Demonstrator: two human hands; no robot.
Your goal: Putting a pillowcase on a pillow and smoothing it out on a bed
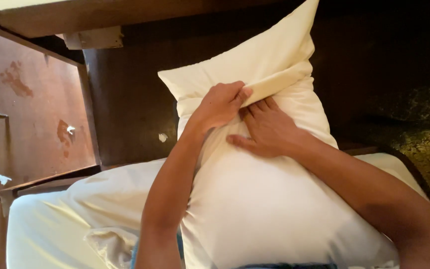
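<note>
A cream pillow (pixel 269 209) stands on end against me, partly inside a cream pillowcase (pixel 269 55). My left hand (pixel 220 104) grips the folded edge of the pillowcase at the pillow's upper middle. My right hand (pixel 267 129) lies flat on the pillow just below that edge, fingertips tucked under the fold. Both forearms cross the pillow's front.
A bed with a pale sheet (pixel 41 234) lies below, with a second white pillow (pixel 110 199) on it. A dark wooden bed frame (pixel 51 177) edges it. Reddish floor (pixel 31 109) with stains at left; patterned dark carpet (pixel 424 144) at right.
</note>
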